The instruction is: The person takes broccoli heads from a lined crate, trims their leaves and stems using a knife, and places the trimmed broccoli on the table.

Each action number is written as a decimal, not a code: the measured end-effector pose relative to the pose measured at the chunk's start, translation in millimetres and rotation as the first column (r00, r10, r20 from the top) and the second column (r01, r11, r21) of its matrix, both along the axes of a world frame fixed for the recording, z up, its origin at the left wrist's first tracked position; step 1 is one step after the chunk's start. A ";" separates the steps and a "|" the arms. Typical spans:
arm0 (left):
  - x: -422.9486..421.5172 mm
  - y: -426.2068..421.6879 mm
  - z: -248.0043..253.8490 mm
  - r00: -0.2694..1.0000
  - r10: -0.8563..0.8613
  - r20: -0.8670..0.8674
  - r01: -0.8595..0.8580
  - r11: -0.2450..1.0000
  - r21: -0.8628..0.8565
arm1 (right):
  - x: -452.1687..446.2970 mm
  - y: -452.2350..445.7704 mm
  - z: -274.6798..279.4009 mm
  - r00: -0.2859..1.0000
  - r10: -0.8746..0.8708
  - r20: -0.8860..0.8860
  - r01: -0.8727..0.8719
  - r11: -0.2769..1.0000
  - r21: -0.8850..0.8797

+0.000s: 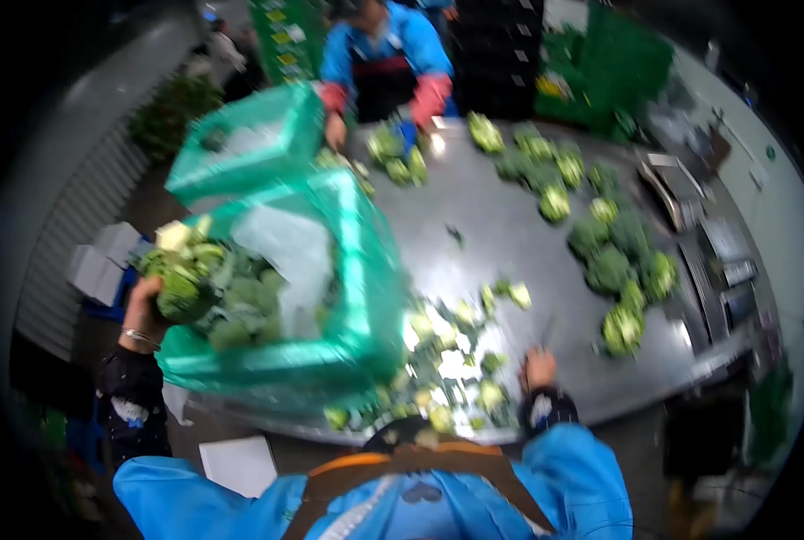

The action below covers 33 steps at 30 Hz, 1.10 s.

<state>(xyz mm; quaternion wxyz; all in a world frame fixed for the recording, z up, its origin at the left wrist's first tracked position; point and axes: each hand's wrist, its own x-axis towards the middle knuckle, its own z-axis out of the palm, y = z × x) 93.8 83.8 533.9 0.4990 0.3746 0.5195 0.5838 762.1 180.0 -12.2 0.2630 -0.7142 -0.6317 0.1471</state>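
My left hand (144, 306) is closed on a broccoli head (179, 292) at the left side of a green-lined crate (366, 279). Inside the crate, more broccoli (251, 301) lies beside a translucent plastic sheet (285, 247). My right hand (538, 367) rests low over the metal table (510, 234) with its fingers curled; a thin blurred thing, perhaps a knife, points up from it. Cut stalks and leaf scraps (447, 360) lie between that hand and the crate.
Several broccoli heads (609, 270) lie along the table's right side. Behind the table stands a co-worker (386, 54) handling broccoli. A second green-lined crate (307, 126) stands at the back left. Metal trays (726, 247) line the right edge.
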 end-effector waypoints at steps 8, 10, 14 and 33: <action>169.5 21.6 -112.9 0.883 -0.293 0.366 0.287 0.955 0.070 | -86.5 29.4 224.8 0.855 -0.223 -0.469 0.061 0.940 -0.336; 239.6 34.5 -120.6 0.886 -0.339 0.316 0.319 0.941 0.114 | -133.4 45.0 122.1 0.917 0.223 -0.331 -0.269 0.958 -0.098; 336.2 59.3 -136.5 0.882 -0.340 0.326 0.367 0.930 -0.023 | -187.4 0.0 149.9 0.130 -0.185 -0.974 -0.265 0.940 -0.214; 516.2 60.8 -288.5 0.518 -0.406 -0.753 0.279 0.912 -0.300 | 37.5 -102.4 251.3 0.933 0.318 -0.170 -0.335 0.938 -0.087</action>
